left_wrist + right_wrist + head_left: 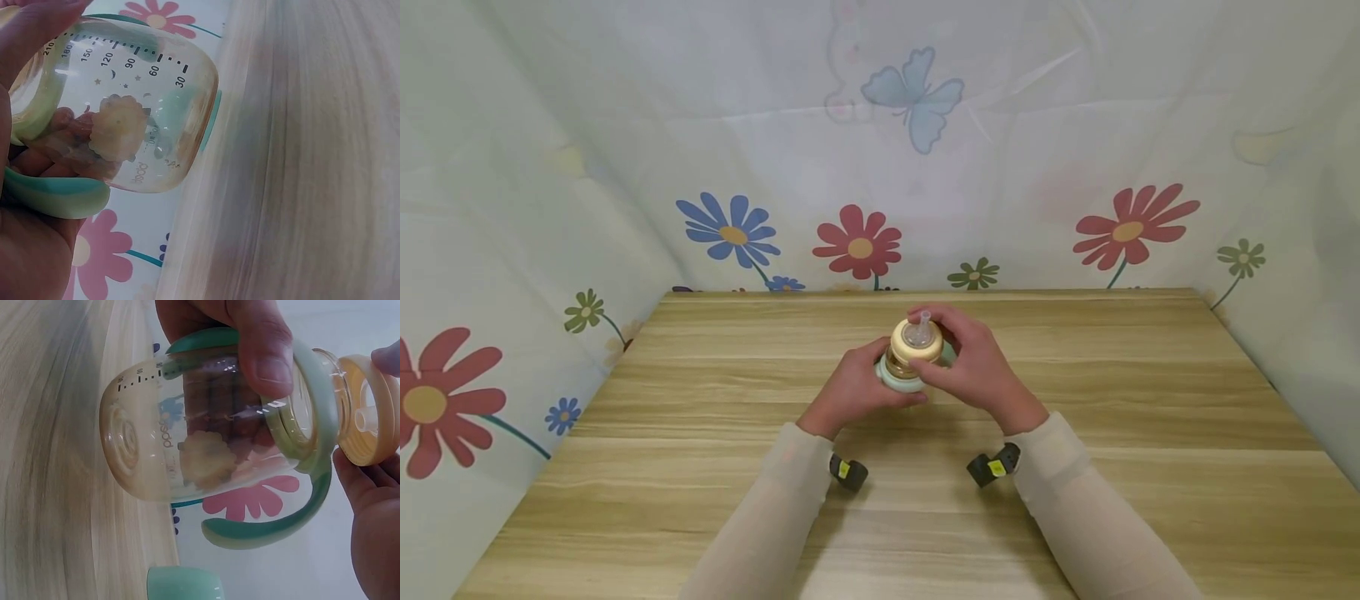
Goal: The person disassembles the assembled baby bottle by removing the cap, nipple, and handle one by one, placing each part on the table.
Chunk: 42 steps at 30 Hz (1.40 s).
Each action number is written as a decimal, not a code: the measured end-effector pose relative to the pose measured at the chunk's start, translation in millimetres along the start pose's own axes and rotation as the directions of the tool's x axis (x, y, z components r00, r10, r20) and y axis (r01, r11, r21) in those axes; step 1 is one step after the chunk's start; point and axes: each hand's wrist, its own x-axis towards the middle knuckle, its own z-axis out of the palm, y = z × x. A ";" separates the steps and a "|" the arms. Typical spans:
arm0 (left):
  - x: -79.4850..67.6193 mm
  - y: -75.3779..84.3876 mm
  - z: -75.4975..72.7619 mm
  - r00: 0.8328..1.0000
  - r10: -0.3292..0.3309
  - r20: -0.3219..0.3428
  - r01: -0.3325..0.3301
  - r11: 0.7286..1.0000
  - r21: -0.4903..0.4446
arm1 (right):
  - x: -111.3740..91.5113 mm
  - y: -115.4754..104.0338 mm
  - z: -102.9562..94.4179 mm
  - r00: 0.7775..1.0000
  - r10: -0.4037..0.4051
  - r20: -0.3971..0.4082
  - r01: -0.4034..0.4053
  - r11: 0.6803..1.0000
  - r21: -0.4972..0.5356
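A clear amber baby bottle [144, 81] with a printed scale and pale green handles [269, 531] is held upright above the table. My left hand [859, 387] grips its body; the thumb lies across the front in the right wrist view. At the top, my right hand [973, 354] holds the cream screw collar [904, 348] between thumb and fingers. A clear straw spout [925, 321] sticks up from the collar. In the right wrist view the collar sits slightly tilted at the bottle's neck. The bottle looks empty.
A mint green cup-shaped piece [184, 584] stands on the wooden table [715, 450], beyond the bottle in the right wrist view. A white curtain [1030, 150] printed with flowers hangs behind and at the sides. Both wrists wear black camera bands.
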 end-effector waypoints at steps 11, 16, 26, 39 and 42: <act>1.6 -3.7 -0.2 0.999 0.007 -0.033 -0.006 1.000 0.025 | 0.2 4.8 -5.6 0.999 0.006 -0.033 -0.005 0.999 0.038; 1.4 -4.2 0.3 0.999 -0.010 -0.043 0.012 0.999 0.044 | -0.1 6.0 -8.8 0.998 0.021 -0.053 -0.018 0.998 0.052; 1.3 -5.7 -0.8 0.998 0.004 -0.067 0.001 0.998 0.068 | 0.9 8.8 -15.3 0.996 0.047 -0.076 -0.045 0.998 0.031; 2.7 -7.3 -3.2 0.998 -0.005 -0.070 0.009 0.998 0.056 | 0.8 21.6 -25.7 0.988 0.087 -0.126 -0.085 0.996 0.025; 2.8 -7.1 -3.5 0.998 -0.012 -0.069 0.016 0.998 0.055 | 1.4 22.8 -27.6 0.987 0.090 -0.135 -0.087 0.996 0.028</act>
